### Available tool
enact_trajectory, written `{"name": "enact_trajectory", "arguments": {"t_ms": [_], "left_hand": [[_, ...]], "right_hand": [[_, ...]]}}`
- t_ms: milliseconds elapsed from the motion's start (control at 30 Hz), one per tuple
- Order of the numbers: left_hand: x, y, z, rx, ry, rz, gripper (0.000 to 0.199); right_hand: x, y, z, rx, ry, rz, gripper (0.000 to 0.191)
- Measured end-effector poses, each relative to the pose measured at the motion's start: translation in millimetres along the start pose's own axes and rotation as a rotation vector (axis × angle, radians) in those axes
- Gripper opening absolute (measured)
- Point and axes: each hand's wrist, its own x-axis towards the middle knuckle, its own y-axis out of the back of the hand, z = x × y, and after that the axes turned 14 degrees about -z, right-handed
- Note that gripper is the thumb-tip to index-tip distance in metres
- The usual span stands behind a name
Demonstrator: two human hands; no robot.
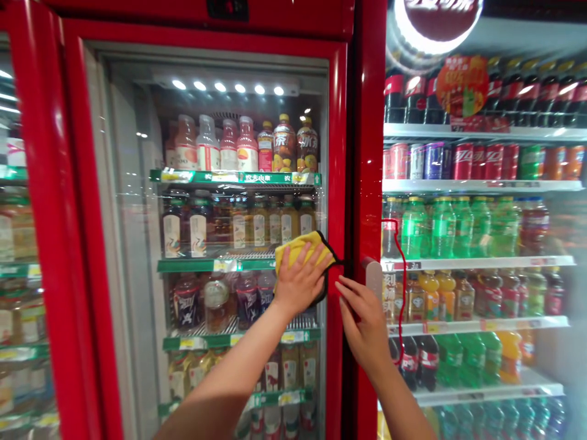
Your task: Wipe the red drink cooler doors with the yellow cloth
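In the head view, one yellow cloth (305,240) lies against the glass door (137,244) near its right edge, under the left hand (300,278), whose fingers spread slightly over it. It looks light, soft and limp, unlikely to break; its black-edged corner seems the handiest hold. The right hand's (364,324) fingers extend loosely beside the red frame (338,183), contact unclear. Inside, six lamps (239,88) and three yellow-capped bottles (284,143) show up top.
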Motion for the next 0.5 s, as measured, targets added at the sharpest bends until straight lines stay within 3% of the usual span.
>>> {"name": "enact_trajectory", "arguments": {"t_ms": [100, 200, 267, 367, 433, 500], "left_hand": [[14, 14.9, -31, -0.032, 0.221, 0.027, 0.065], [-9, 13.8, -32, -0.019, 0.404, 0.074, 0.067], [-35, 5.5, -17, 0.006, 0.378, 0.076, 0.068], [-54, -2.1, -2, 0.019, 0.123, 0.012, 0.066], [-45, 3.0, -12, 0.017, 0.097, -0.017, 0.063], [-28, 14.9, -38, 0.014, 0.213, -0.001, 0.061]], "right_hand": [[0, -7, 2, -0.035, 0.038, -0.047, 0.039], [-7, -11, 7, -0.073, 0.068, -0.086, 0.047], [-8, -12, 9, -0.075, 0.079, -0.091, 0.052], [0, -13, 7, -0.044, 0.108, -0.091, 0.056], [7, -16, 6, -0.019, 0.145, -0.09, 0.058], [12, -20, 6, 0.0, 0.189, -0.094, 0.059]]}}
